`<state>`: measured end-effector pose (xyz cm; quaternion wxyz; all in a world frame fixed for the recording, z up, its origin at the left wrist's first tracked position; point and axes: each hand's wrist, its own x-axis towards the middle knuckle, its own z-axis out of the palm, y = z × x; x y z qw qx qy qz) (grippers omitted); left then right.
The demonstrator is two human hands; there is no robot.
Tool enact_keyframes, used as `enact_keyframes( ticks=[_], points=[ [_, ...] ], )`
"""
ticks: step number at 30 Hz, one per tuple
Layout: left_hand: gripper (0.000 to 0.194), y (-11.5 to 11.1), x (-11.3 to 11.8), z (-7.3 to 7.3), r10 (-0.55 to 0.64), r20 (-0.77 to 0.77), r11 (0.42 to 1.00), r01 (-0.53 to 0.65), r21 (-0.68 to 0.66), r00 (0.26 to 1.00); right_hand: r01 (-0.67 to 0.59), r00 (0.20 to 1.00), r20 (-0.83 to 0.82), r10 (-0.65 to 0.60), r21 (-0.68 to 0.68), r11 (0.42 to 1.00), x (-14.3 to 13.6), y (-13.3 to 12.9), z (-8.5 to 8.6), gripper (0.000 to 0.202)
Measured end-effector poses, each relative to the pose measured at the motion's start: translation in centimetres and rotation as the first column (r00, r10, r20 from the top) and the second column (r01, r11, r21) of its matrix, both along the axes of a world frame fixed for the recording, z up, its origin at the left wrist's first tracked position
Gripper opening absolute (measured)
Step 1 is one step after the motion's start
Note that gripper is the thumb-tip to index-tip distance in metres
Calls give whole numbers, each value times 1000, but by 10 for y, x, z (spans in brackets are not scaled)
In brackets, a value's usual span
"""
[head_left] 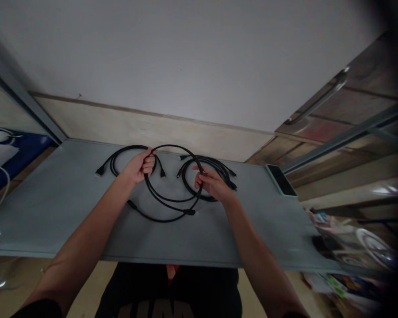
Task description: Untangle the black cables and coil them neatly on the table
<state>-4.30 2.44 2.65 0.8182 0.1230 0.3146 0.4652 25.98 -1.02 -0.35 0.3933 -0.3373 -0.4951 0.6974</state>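
Note:
A black cable (166,220) hangs in a loose loop between my two hands, above the grey table. My left hand (143,165) is closed around the loop's left side. On its right side, my right hand (209,180) pinches the same cable between thumb and fingers. One plug (189,212) of the cable dangles at the lower right of the loop; another plug (132,204) is at the lower left. Behind my left hand lies a coiled black cable (121,150) with plugs at its ends. A second coiled cable (185,179) lies behind my right hand, partly hidden by it.
The grey table (172,247) reaches back to a pale wall (152,126). A phone (281,180) lies near the table's right end. A blue surface (26,148) with white items is at the far left. Blurred clutter (354,243) stands beyond the right edge.

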Motion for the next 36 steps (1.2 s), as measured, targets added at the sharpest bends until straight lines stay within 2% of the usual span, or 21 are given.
enact_keyframes(
  ticks=[5,8,13,17,21,24,27,30,32,34,36],
  points=[
    [29,0,-5,2,-24,107,998,31,-57,994,-195,981,-23,194,-105,975,12,-5,7,55],
    [29,0,-5,0,-48,139,997,56,-58,989,-304,953,-53,300,-155,940,19,-6,4,68],
    [30,0,-3,-5,-45,161,998,51,-28,986,-345,939,-64,339,-167,924,21,-4,-3,77],
    [32,0,0,-5,-50,151,998,57,-41,987,-388,920,-105,376,-126,913,22,-3,2,94],
    [33,0,1,-6,-2,174,999,9,-41,985,-446,894,-89,438,-102,889,25,-3,7,108],
    [33,0,0,-6,39,210,999,-34,-31,977,-507,862,-38,506,-120,854,27,-2,5,102],
    [34,-1,-3,-3,53,247,998,-48,-26,967,-605,790,5,613,-153,781,27,-2,1,92],
    [35,-2,-4,-1,78,279,997,-71,-37,957,-656,743,33,668,-162,738,24,-3,0,98],
    [35,-2,-3,-1,102,294,995,-92,-47,951,-642,748,108,655,-128,756,20,-4,1,103],
    [34,-1,0,-3,110,303,994,-98,-53,947,-576,797,180,577,-65,815,16,-4,2,104],
    [33,-1,3,-6,108,306,994,-98,-48,946,-462,872,172,457,-16,887,14,-4,1,102]
  ],
)
